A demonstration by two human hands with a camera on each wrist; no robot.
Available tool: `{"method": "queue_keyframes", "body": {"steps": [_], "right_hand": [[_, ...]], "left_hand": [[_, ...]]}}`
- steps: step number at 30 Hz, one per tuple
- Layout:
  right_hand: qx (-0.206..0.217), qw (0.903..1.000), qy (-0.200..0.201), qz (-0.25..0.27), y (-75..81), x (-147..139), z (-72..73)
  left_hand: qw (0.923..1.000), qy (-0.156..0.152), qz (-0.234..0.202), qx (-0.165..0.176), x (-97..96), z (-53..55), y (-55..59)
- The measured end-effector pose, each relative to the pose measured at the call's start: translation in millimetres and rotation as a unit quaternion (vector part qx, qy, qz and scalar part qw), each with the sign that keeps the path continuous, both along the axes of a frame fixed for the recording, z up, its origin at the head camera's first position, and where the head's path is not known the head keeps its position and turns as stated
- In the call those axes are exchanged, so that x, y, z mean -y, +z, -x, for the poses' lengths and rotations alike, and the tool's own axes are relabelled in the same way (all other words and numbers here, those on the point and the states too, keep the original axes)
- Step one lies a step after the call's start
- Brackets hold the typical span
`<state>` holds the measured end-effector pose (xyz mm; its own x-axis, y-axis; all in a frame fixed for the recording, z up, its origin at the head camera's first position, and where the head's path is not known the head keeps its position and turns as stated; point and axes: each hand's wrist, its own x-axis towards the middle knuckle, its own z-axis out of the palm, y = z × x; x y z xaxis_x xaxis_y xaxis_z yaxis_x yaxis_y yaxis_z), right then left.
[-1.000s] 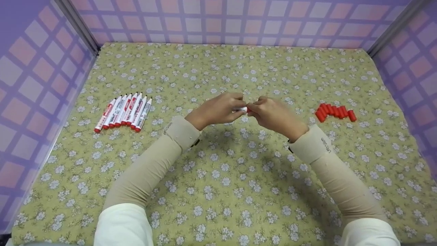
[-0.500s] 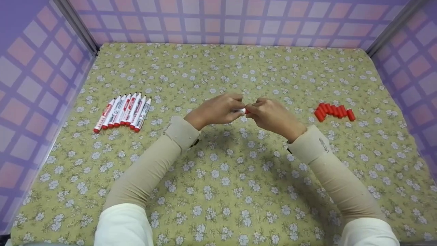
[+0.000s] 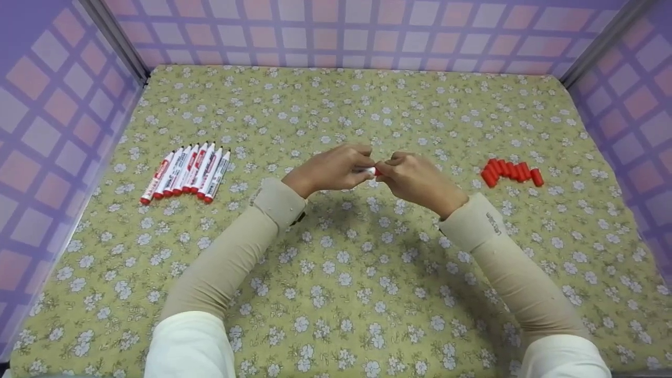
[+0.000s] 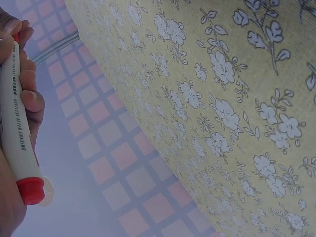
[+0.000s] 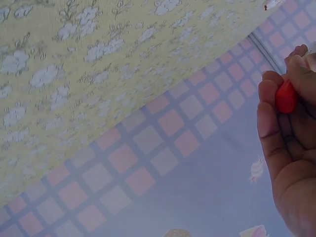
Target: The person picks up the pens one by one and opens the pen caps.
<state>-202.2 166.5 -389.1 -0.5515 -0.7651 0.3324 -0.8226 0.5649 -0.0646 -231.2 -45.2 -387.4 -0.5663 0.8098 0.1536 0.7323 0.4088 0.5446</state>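
Observation:
Over the middle of the table my two hands meet at a white marker with red ends. My left hand (image 3: pixel 333 167) grips the barrel of this marker (image 4: pixel 19 106), fingers curled round it; its red base sticks out past the palm in the left wrist view. My right hand (image 3: pixel 417 178) pinches the red cap (image 5: pixel 285 97) at the marker's other end between thumb and fingers. The cap's joint with the barrel is mostly hidden by the fingers.
To the left lies a row of several uncapped white markers (image 3: pixel 184 170), dark tips pointing away. At the right is a cluster of several loose red caps (image 3: pixel 506 170). A floral cloth (image 3: pixel 336 294) covers the table, with checkered walls (image 3: pixel 325 39) behind and at both sides.
Both hands stay together on the marker with almost the same grip. The whole view has shifted slightly, and the markers and caps lie as before.

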Motion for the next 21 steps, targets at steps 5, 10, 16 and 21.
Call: {"method": "queue_keyframes", "body": {"steps": [5,10,16,21], "right_hand": [[0.0,1.0,0.001,-0.008,-0.3,-0.1,0.2],[0.001,1.0,0.002,-0.007,-1.0,-0.5,0.7],[-0.015,0.9997,0.012,-0.014,-1.9,-1.4,1.8],[-0.035,0.9991,0.014,-0.017,-1.6,-3.1,2.8]], "left_hand": [[0.9999,-0.005,-0.002,0.015,0.7,1.2,-0.6],[0.9995,-0.008,-0.012,0.028,0.6,2.6,-2.2],[0.9987,-0.011,-0.02,0.046,1.5,5.1,-6.4],[0.9981,-0.004,-0.009,0.06,2.6,5.3,-7.8]]}}
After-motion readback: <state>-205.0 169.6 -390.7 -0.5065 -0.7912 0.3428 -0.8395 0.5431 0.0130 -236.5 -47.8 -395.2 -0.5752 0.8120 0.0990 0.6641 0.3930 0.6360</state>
